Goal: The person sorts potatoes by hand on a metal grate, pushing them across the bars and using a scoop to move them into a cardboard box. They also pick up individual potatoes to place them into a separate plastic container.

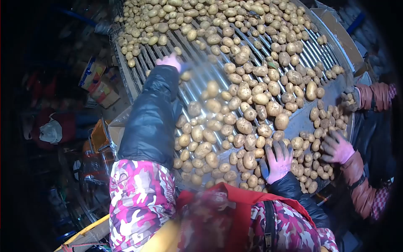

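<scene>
My left hand [170, 62], in a pink glove with dark fingertips, reaches over the metal rollers [155, 54] at the upper left. Its blurred fingers look apart, with a small potato [178, 51] by them and another potato [185, 76] just below. Close to my body, my right hand [278, 162] wears the same kind of glove. Its fingers are spread over potatoes [249, 160] at the near edge of the sorting table, and nothing is gripped in them. Some potatoes [213, 88] left of the middle are smeared by motion.
Across the table at the right, a co-worker's gloved hand [338, 148] lies on potatoes, and their other hand [350, 100] is by the table edge. More potatoes [168, 17] cover the far rollers. Cardboard [338, 35] lines the right side. Boxes [100, 86] stand at left.
</scene>
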A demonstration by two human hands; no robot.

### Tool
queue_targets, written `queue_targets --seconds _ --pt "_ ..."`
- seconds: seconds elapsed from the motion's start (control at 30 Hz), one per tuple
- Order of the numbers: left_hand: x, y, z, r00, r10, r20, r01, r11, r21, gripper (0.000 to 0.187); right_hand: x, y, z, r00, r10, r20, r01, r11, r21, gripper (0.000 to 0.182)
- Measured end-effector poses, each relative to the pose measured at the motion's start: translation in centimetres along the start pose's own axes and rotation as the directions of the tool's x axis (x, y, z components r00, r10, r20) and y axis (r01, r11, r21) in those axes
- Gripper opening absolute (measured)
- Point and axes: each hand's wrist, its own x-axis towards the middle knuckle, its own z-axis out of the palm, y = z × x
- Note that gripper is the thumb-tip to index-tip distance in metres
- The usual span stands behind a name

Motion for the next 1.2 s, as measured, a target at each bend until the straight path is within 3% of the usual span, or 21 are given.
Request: queue_targets --seconds 0.03,0.07,0.13,0.2,0.23,0.3,0.33,0.37,0.47,0.57,0.6,0.7,0.77,0.9,0.93,0.97,1.0,1.03,1.13,1.17,1.2 --pt "-0.2 1.2 0.3 1.0 0.011 0.022 -0.016 0.973 0.232 0.076 0.0 0.0 0.0 1.0 0.003 -0.001 -0.003 1.0 0.002 0.06" --pt "-1.8 3.0 -3.3 0.898 -0.122 0.424 0.193 0.972 -0.13 0.064 0.1 0.0 0.0 1.0 0.009 -0.002 -0.009 1.0 0.005 0.06" --pt "0.1 0.6 -1.9 0.862 0.044 0.505 0.059 0.981 -0.186 0.042 0.2 0.1 0.0 1.0 0.007 0.0 -0.007 1.0 0.013 0.059" --pt "1.9 -0.1 -1.8 0.943 0.083 0.321 -0.104 0.993 0.049 0.034 0.4 0.0 -0.2 1.0 0.002 -0.007 -0.002 1.0 0.012 0.057" --pt "3.1 0.6 -3.2 0.936 -0.059 0.347 0.054 0.998 0.026 0.04 0.5 -0.1 -0.1 1.0 0.004 -0.011 -0.004 1.0 0.016 0.057" --pt "2.9 -0.5 -2.2 1.0 0.021 -0.015 -0.022 0.998 -0.064 0.049 0.5 -0.1 -0.1 1.0 0.006 -0.012 -0.006 1.0 0.013 0.057" --pt "2.9 -0.4 -0.5 0.974 0.201 -0.105 -0.219 0.957 -0.192 0.056 0.4 0.0 -0.2 1.0 0.005 -0.011 -0.005 1.0 0.014 0.057" --pt "2.8 -0.1 1.1 0.977 0.214 -0.016 -0.207 0.919 -0.337 0.054 0.4 0.0 -0.3 1.0 0.0 -0.013 0.0 1.0 0.016 0.056" --pt "0.2 3.2 2.2 0.989 0.145 -0.013 -0.145 0.989 0.034 0.049 0.7 0.0 -0.3 0.999 -0.005 -0.036 0.005 1.0 0.015 0.056" --pt "-1.3 3.2 4.6 0.976 0.144 -0.164 -0.163 0.98 -0.11 0.042 0.4 -0.2 -0.3 0.999 -0.016 -0.04 0.016 1.0 0.015 0.058" --pt "-2.5 3.3 4.9 0.985 0.074 -0.156 -0.144 0.852 -0.503 0.041 0.3 -0.2 -0.2 0.999 -0.018 -0.05 0.018 1.0 0.012 0.058" --pt "-9.1 6.7 2.4 0.993 -0.105 -0.048 -0.01 0.337 -0.941 0.043 -0.1 -0.2 0.1 0.998 0.001 -0.069 0.0 1.0 0.01 0.056" --pt "-13.5 8.7 1.0 0.989 -0.14 -0.052 -0.038 0.097 -0.995 0.045 -0.2 -0.2 0.0 0.997 -0.004 -0.077 0.006 1.0 0.026 0.054" --pt "-21.4 9.6 0.2 0.932 -0.076 -0.354 -0.346 0.103 -0.933 0.048 -0.8 -0.2 0.3 0.997 0.003 -0.074 -0.001 1.0 0.024 0.053" --pt "-23.3 9.1 0.6 0.982 -0.051 -0.181 -0.183 -0.033 -0.983 0.044 -1.0 -0.1 0.7 0.995 -0.007 -0.097 0.008 1.0 0.011 0.051" --pt "-24.9 9.0 1.8 0.95 -0.011 -0.312 -0.311 0.048 -0.949 0.043 -1.0 0.2 1.2 0.993 -0.028 -0.118 0.028 1.0 0.006 0.049" --pt "-27.7 8.4 1.7 0.988 0.1 -0.115 -0.119 0.034 -0.992 0.045 -1.1 0.4 1.6 0.994 -0.031 -0.103 0.03 0.999 -0.014 0.049" --pt "-31.0 8.0 -0.2 0.976 0.205 -0.072 -0.129 0.281 -0.951 0.045 -1.3 0.5 1.8 0.993 -0.043 -0.109 0.042 0.999 -0.013 0.05" --pt "-39.9 4.9 0.7 0.914 0.378 0.146 0.055 0.242 -0.969 0.041 -1.6 1.4 3.5 0.979 -0.086 -0.184 0.081 0.996 -0.036 0.049" --pt "-42.6 3.2 -0.4 0.878 0.404 0.256 0.115 0.342 -0.933 0.04 -1.6 1.5 3.5 0.976 -0.102 -0.192 0.098 0.995 -0.03 0.049" --pt "-44.8 1.1 2.0 0.915 0.383 0.125 -0.097 0.51 -0.855 0.043 -1.7 1.3 3.3 0.981 -0.093 -0.17 0.086 0.995 -0.05 0.049"
